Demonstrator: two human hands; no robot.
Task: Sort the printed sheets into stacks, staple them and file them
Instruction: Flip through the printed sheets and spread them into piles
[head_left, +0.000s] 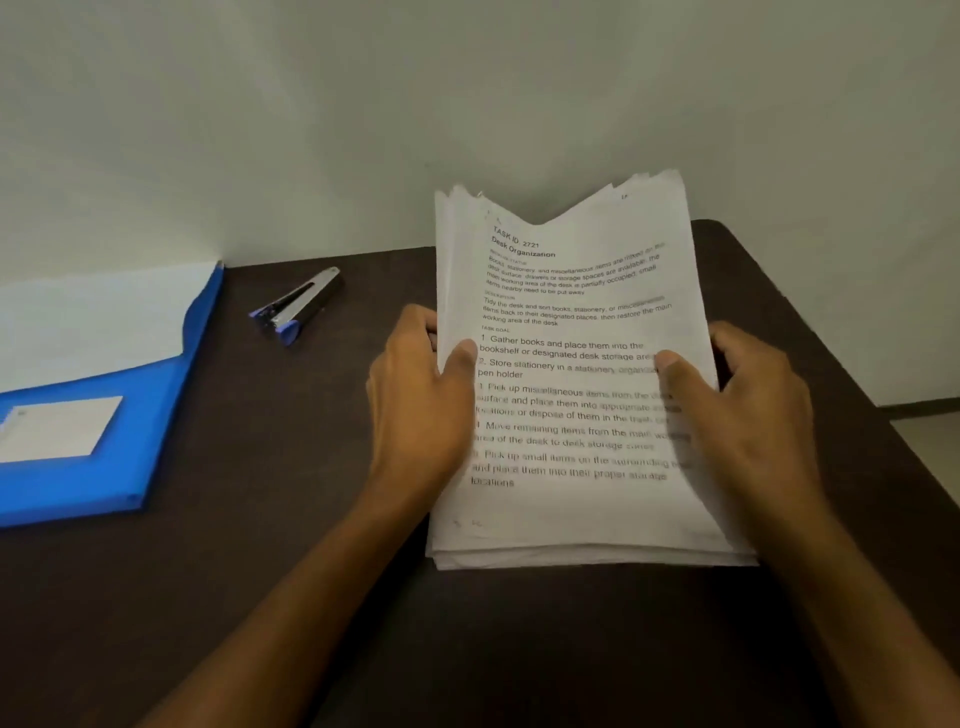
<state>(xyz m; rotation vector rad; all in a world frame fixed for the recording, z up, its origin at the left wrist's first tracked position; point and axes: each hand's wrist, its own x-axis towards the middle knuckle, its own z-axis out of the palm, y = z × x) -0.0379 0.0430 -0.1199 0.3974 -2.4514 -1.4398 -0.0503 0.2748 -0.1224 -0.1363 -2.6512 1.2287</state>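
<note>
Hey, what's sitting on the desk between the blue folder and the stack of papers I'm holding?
The stapler, lying apart from both the blue folder and the stack of papers, as the head view shows.

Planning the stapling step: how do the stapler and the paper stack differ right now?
The stapler lies untouched on the desk; the paper stack is gripped by both hands, left hand and right hand. The stapler lies flat; the stack stands tilted, its top edge sagging. Stapler metallic and blue; stack white, printed.
</note>
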